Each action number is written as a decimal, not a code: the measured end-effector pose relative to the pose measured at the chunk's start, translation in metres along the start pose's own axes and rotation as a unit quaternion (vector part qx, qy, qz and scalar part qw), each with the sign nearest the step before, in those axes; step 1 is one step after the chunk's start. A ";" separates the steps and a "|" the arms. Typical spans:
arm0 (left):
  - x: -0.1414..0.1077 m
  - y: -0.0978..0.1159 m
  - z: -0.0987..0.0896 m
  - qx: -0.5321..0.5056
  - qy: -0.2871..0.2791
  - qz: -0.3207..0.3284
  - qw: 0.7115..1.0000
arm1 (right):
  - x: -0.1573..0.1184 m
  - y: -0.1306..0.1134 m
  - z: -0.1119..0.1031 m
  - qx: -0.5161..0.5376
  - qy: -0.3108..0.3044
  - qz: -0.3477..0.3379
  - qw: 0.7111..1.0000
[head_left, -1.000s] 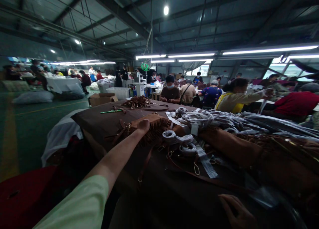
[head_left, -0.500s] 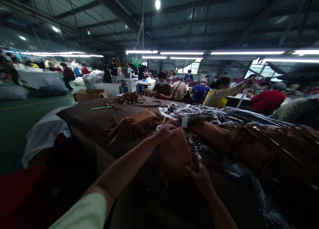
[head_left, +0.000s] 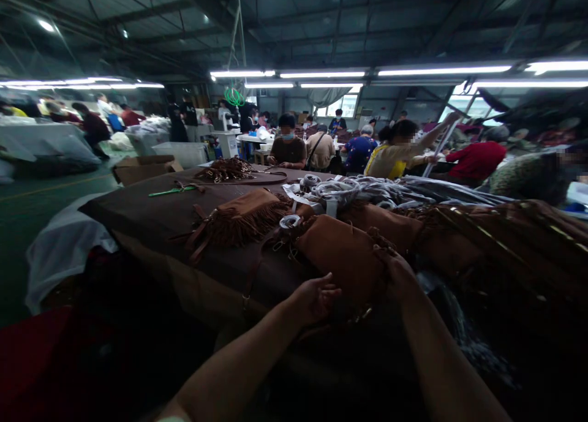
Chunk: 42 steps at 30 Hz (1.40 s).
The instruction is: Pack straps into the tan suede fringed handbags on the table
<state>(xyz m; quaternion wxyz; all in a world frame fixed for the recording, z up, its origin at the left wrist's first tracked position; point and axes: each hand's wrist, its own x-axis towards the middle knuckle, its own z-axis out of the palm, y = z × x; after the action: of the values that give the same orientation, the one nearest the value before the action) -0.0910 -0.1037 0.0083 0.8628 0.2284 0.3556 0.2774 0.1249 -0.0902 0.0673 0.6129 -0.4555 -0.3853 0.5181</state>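
Note:
A brown bag (head_left: 342, 253) lies tilted at the table's near side, its smooth face up. My right hand (head_left: 395, 269) grips the bag's right edge, thumb on top. At the lower left of the bag is my left hand (head_left: 316, 298), fingers apart and slightly curled, holding nothing. Metal clasps and a strap hang by the bag's left edge. Farther left lies a fringed brown bag (head_left: 250, 217). A small clear roll (head_left: 290, 221) sits between the two bags.
More brown bags (head_left: 463, 244) are piled on the right, with grey-white strips (head_left: 349, 189) behind them. At the back of the table (head_left: 151, 217) are straps with clasps (head_left: 228, 169) and a green tool (head_left: 171, 191). A cardboard box (head_left: 147, 168) stands beyond. Several people sit farther off.
The bag has turned from hanging upright to lying tilted. My left hand has let go of its top and moved down; my right hand has moved up along its right edge. The view has shifted.

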 end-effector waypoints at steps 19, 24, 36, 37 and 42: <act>0.029 -0.072 0.051 0.565 0.133 0.239 0.778 | -0.067 0.059 -0.039 0.009 0.162 0.091 0.983; 0.042 -0.095 0.061 0.499 0.043 0.260 0.826 | -0.069 0.065 -0.043 -0.140 0.189 0.078 0.969; -0.015 0.025 -0.027 0.747 0.309 0.198 0.554 | -0.049 0.059 -0.090 -0.329 0.197 0.081 0.920; -0.016 0.028 -0.034 0.750 0.314 0.195 0.549 | -0.048 0.059 -0.091 -0.341 0.193 0.086 0.916; -0.021 0.025 -0.027 0.758 0.365 0.214 0.496 | -0.046 0.061 -0.095 -0.372 0.179 0.095 0.906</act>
<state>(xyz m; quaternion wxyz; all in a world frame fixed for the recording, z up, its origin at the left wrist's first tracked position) -0.1315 -0.0932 0.0162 0.0656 0.7422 0.6530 0.1359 0.1891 -0.1480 -0.0185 0.4056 -0.7697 -0.3892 0.3026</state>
